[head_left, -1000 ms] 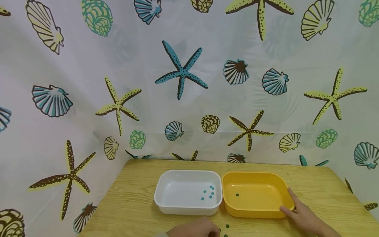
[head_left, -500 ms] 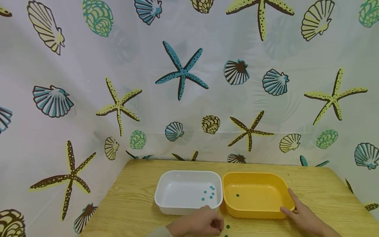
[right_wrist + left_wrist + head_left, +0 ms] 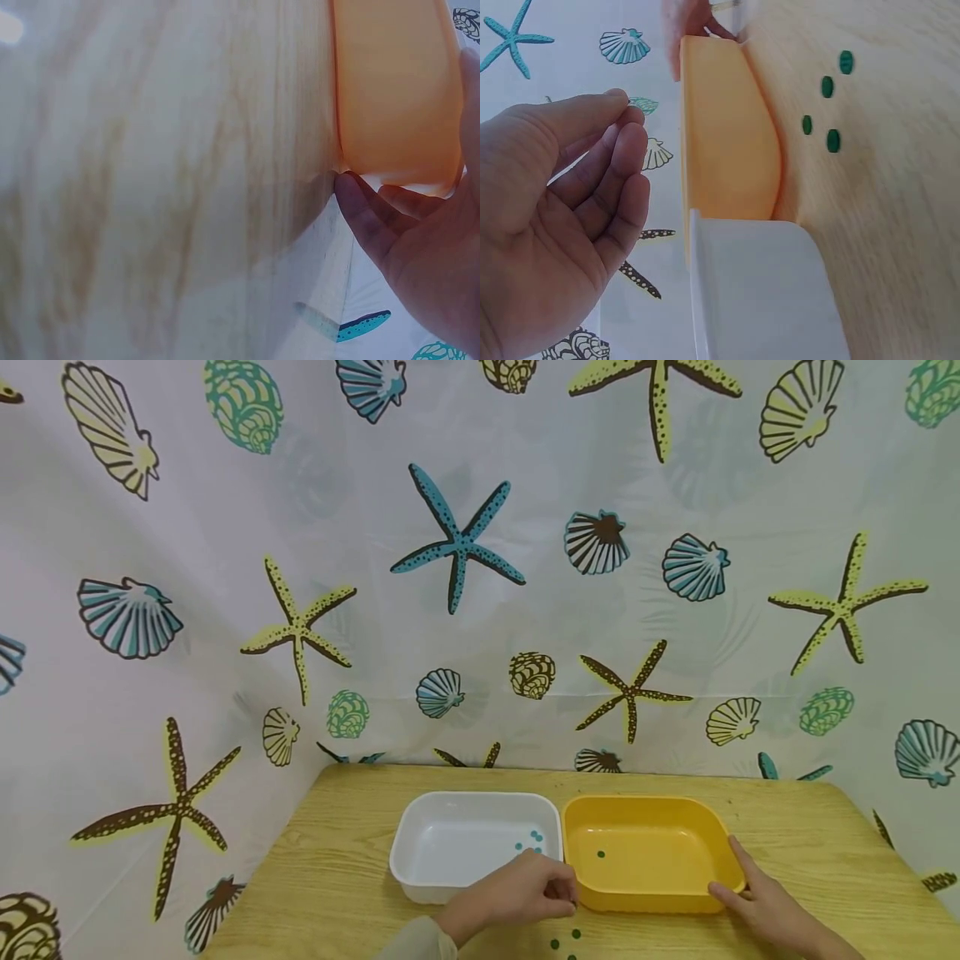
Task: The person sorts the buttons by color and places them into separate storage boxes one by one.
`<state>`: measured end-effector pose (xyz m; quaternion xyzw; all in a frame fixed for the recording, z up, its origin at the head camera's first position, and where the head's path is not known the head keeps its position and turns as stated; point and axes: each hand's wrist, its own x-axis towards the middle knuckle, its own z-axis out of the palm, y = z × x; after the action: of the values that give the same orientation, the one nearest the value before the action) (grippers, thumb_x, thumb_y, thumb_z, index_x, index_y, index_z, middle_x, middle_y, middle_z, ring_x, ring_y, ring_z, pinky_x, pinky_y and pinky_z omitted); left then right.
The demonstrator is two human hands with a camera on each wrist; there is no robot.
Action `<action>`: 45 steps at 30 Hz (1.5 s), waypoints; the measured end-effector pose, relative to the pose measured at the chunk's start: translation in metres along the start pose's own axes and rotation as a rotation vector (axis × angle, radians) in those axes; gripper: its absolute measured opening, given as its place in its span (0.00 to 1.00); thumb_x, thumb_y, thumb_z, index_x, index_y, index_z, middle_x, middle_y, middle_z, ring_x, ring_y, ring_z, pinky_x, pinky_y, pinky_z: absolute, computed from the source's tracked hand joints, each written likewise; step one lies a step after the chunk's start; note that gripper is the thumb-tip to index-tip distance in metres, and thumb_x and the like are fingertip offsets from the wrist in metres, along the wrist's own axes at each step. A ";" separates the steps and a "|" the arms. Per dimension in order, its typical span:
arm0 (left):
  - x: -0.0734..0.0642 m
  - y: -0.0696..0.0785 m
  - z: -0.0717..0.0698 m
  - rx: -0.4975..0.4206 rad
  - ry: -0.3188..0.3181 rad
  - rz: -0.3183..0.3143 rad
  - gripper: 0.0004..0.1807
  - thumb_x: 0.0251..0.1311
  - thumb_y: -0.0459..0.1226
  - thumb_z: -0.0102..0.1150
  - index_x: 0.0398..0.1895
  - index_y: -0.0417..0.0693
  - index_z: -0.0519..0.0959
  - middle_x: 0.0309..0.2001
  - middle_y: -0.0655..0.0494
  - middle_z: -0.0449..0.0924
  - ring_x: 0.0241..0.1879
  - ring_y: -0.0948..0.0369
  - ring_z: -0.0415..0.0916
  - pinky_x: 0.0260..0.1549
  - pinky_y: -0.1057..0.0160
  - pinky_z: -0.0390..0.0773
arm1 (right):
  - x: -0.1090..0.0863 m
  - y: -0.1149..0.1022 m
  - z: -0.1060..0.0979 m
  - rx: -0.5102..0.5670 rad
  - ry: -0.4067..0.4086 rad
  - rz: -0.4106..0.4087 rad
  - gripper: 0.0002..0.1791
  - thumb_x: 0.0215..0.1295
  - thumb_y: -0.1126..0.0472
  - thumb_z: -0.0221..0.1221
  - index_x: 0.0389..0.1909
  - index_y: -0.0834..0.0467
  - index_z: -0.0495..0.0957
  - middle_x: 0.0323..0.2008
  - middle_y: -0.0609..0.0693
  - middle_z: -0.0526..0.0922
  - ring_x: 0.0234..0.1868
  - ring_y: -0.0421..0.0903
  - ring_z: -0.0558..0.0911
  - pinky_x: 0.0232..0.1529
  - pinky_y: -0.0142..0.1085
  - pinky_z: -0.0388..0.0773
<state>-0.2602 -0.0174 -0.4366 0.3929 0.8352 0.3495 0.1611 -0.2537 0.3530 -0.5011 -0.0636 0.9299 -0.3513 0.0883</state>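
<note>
My left hand (image 3: 517, 893) is raised over the front edge of the white tray, near the yellow tray. Its thumb and index fingertips meet in a pinch, and the other fingers are curled. A dark speck at the fingertips looks like a small green disc, mostly hidden. My right hand (image 3: 772, 906) grips the right end of the yellow tray (image 3: 645, 900), thumb at the front corner and fingers along the side. One dark green disc (image 3: 601, 854) lies inside it. In the left wrist view several green discs (image 3: 833, 140) lie on the table.
Left of the yellow tray, touching it, stands the white tray (image 3: 427, 891); teal discs (image 3: 535, 834) lie inside it, partly behind the left hand. Both rest on a wood-grain table (image 3: 337, 827). A shell-and-starfish curtain (image 3: 480, 635) hangs behind and at the sides.
My left hand has risen from the table's front edge up toward the trays, fingertips together, uncovering green discs on the table. The right hand stays on the yellow tray.
</note>
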 end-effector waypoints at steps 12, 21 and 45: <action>0.023 -0.003 -0.005 0.006 0.057 -0.011 0.01 0.58 0.32 0.63 0.32 0.47 0.82 0.26 0.69 0.78 0.26 0.73 0.72 0.30 0.74 0.74 | 0.000 0.001 0.000 0.020 -0.005 -0.007 0.50 0.70 0.45 0.50 0.70 0.72 0.32 0.67 0.78 0.42 0.63 0.71 0.59 0.57 0.58 0.62; 0.037 -0.006 -0.001 0.038 0.079 -0.037 0.01 0.58 0.32 0.63 0.32 0.47 0.82 0.27 0.69 0.79 0.27 0.74 0.73 0.30 0.75 0.74 | 0.001 0.004 0.001 0.052 -0.023 -0.011 0.49 0.71 0.46 0.50 0.71 0.71 0.30 0.67 0.78 0.40 0.64 0.72 0.57 0.57 0.59 0.62; 0.063 -0.012 0.003 0.028 0.142 -0.084 0.02 0.60 0.33 0.61 0.34 0.44 0.82 0.27 0.66 0.79 0.27 0.73 0.73 0.30 0.73 0.73 | 0.002 0.005 0.001 0.058 -0.024 -0.009 0.49 0.70 0.46 0.50 0.71 0.70 0.30 0.67 0.78 0.39 0.64 0.72 0.56 0.57 0.58 0.62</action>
<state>-0.3056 0.0270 -0.4470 0.3340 0.8651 0.3575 0.1105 -0.2553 0.3554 -0.5054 -0.0694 0.9180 -0.3776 0.0998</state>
